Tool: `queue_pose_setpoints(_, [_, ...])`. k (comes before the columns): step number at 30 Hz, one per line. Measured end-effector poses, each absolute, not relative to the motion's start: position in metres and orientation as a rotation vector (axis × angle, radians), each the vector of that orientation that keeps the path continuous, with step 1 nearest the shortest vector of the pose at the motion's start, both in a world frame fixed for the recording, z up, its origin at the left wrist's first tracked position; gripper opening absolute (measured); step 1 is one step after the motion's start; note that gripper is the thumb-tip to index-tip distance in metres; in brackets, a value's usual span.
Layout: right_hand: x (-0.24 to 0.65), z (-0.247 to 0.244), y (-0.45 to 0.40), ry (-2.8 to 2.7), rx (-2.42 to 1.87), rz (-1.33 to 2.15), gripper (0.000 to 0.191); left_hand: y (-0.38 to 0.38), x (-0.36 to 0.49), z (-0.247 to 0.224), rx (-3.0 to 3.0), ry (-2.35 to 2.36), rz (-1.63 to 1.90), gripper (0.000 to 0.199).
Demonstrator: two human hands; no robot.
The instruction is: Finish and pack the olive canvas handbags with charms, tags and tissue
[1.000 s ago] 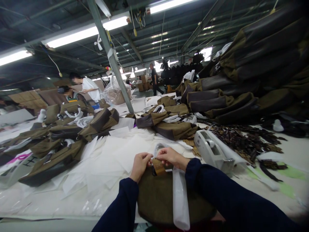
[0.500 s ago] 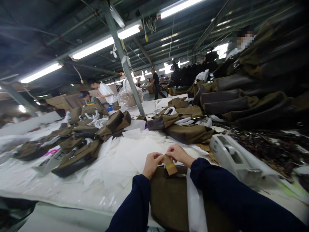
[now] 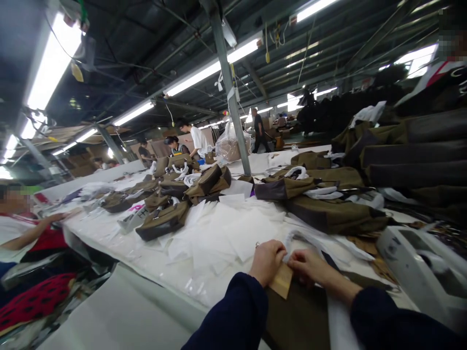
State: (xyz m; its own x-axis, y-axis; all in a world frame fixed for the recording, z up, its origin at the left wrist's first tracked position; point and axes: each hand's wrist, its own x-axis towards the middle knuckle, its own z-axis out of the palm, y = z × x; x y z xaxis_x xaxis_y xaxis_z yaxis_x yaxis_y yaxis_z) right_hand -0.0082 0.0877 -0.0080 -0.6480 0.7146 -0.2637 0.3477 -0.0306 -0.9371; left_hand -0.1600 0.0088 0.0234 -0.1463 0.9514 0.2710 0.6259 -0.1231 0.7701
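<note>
A small tan tag [image 3: 283,281] hangs beneath my left hand [image 3: 269,260], whose closed fingers grip its upper end. Close beside it, my right hand [image 3: 309,266] is pinched near the top of the tag; whatever lies between its fingertips is too small to make out. Under both hands lies an olive-green bag [image 3: 297,318] with a white strip [image 3: 337,316] running down its right side.
Thin white sheets [image 3: 226,233] are heaped beyond my hands. Olive and dark bags [image 3: 164,221] lie on the long white table [image 3: 146,253]. A white tape dispenser [image 3: 412,272] stands at right. People are at far left, upper right and in the background.
The view has turned left, bringing a person at the left edge into sight. The tag now hangs under my left hand, and my right hand has come off its top edge.
</note>
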Motion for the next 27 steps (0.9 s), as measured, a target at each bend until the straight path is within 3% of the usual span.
queue_pose_setpoints(4, [-0.009,-0.001,0.09,-1.913,-0.886,1.568,0.029,0.001,-0.153,0.028,1.809,1.72,1.166,0.01])
queue_pose_setpoints(10, [-0.008,0.007,0.087,-1.827,-0.665,1.855,0.032,-0.002,-0.157,0.019,1.674,1.659,1.24,0.011])
queue_pose_setpoints(16, [-0.008,-0.009,0.09,-1.762,-0.641,1.989,0.033,-0.001,-0.159,0.013,1.506,1.579,1.289,0.01])
queue_pose_setpoints(27, [-0.011,-0.018,0.091,-1.651,-0.806,1.898,0.039,0.0,-0.156,0.016,1.269,1.486,1.346,0.012])
